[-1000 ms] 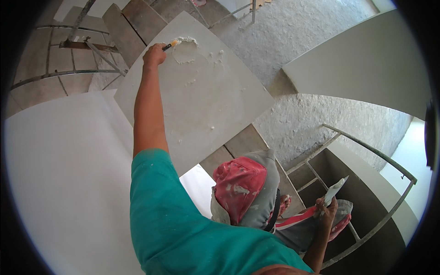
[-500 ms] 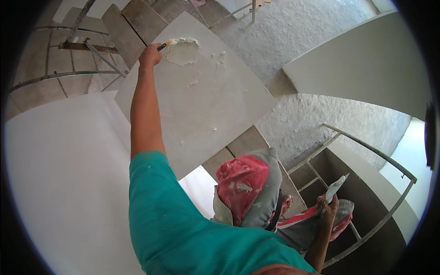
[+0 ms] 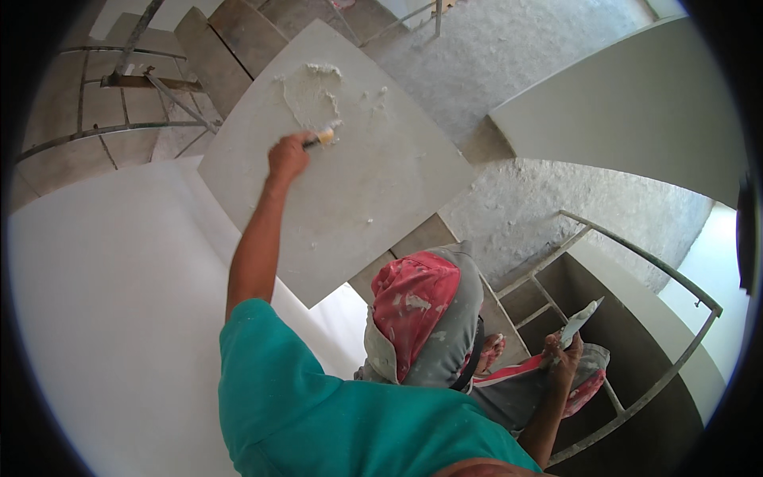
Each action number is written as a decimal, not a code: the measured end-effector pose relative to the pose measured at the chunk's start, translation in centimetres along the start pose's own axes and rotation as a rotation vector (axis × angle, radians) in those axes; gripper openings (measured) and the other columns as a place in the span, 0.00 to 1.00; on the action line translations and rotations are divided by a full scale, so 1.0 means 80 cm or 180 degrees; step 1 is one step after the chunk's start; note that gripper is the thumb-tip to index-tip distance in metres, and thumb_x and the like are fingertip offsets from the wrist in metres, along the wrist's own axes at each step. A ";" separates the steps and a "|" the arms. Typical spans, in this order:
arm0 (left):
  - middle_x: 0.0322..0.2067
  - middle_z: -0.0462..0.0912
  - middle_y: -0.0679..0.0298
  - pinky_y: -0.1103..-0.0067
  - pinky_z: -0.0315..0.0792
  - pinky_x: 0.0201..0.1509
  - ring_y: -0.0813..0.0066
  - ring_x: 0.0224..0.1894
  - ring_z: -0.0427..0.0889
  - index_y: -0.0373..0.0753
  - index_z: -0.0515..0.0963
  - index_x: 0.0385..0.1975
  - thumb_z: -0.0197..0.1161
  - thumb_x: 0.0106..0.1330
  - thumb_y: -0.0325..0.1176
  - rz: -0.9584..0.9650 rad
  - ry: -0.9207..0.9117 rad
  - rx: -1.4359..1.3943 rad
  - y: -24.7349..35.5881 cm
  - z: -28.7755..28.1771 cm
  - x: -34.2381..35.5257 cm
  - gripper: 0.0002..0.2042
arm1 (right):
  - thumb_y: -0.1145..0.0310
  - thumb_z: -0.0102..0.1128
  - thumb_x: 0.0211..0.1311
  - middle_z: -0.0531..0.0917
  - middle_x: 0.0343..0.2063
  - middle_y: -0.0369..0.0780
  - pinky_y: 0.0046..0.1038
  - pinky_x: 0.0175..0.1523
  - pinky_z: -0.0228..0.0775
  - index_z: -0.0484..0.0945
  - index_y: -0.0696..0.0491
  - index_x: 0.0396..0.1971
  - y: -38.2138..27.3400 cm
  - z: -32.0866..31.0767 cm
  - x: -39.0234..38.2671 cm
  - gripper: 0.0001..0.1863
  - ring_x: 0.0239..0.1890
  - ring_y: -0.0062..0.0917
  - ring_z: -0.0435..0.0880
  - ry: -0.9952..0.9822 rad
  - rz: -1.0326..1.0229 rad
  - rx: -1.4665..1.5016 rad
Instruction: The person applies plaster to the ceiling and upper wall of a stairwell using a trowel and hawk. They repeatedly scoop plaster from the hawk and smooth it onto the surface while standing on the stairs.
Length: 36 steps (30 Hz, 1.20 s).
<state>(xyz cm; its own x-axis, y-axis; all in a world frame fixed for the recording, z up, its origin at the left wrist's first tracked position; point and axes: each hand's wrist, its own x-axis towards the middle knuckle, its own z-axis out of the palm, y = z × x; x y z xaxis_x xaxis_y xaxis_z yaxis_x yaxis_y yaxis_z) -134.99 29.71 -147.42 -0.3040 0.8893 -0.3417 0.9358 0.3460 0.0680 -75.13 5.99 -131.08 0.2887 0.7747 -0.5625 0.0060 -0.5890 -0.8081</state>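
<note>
My left hand (image 3: pixel 288 157) is closed on a small tool (image 3: pixel 317 138) with a dark handle and a tan head, at the lower edge of a ragged oval patch of white paste (image 3: pixel 310 87) on a large grey board (image 3: pixel 342 199). My right hand (image 3: pixel 563 358), at the lower right, is closed on a putty knife (image 3: pixel 580 318) loaded with white paste. My bent knee in paint-spattered red and grey trousers (image 3: pixel 417 314) is below the board's lower corner.
Planks (image 3: pixel 485 318) lie under me and the board. Metal scaffold frames stand at the upper left (image 3: pixel 111 127) and lower right (image 3: pixel 668 278). A pale wall (image 3: pixel 111 302) fills the left side. A smooth grey panel (image 3: pixel 612 95) and rough whitish surface (image 3: pixel 524 207) are at the right.
My left hand and its tool have moved down and to the right, from the patch's upper edge to its lower edge. My right hand has shifted only slightly.
</note>
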 end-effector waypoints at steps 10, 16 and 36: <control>0.44 0.81 0.55 0.67 0.72 0.55 0.54 0.48 0.79 0.51 0.80 0.48 0.52 0.54 0.26 -0.0034 -0.0276 -0.0300 -0.022 -0.003 0.015 0.21 | 0.78 0.63 0.53 0.76 0.22 0.34 0.18 0.23 0.66 0.72 0.57 0.41 0.002 -0.002 -0.006 0.15 0.20 0.15 0.74 0.0089 0.0126 -0.0112; 0.45 0.81 0.53 0.64 0.71 0.54 0.54 0.49 0.79 0.48 0.78 0.49 0.51 0.56 0.29 -0.0838 0.0464 -0.0713 -0.122 -0.038 0.125 0.20 | 0.78 0.64 0.52 0.76 0.22 0.34 0.18 0.22 0.65 0.72 0.57 0.41 0.001 0.000 -0.011 0.16 0.20 0.15 0.73 0.0085 0.0086 -0.0341; 0.41 0.82 0.54 0.68 0.74 0.49 0.55 0.45 0.81 0.46 0.79 0.47 0.51 0.55 0.26 0.0378 -0.0454 -0.0285 -0.030 -0.047 0.084 0.20 | 0.78 0.65 0.48 0.77 0.22 0.32 0.20 0.28 0.67 0.74 0.57 0.35 -0.001 0.007 -0.018 0.13 0.23 0.15 0.75 0.0204 0.0123 -0.0403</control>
<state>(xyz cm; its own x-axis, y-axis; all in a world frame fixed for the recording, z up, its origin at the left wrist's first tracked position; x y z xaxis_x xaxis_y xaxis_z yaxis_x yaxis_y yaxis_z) -140.00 35.99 -146.32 -0.1582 0.8763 -0.4551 0.9420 0.2721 0.1965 -76.11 5.06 -130.33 0.3514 0.7371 -0.5772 0.1134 -0.6455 -0.7553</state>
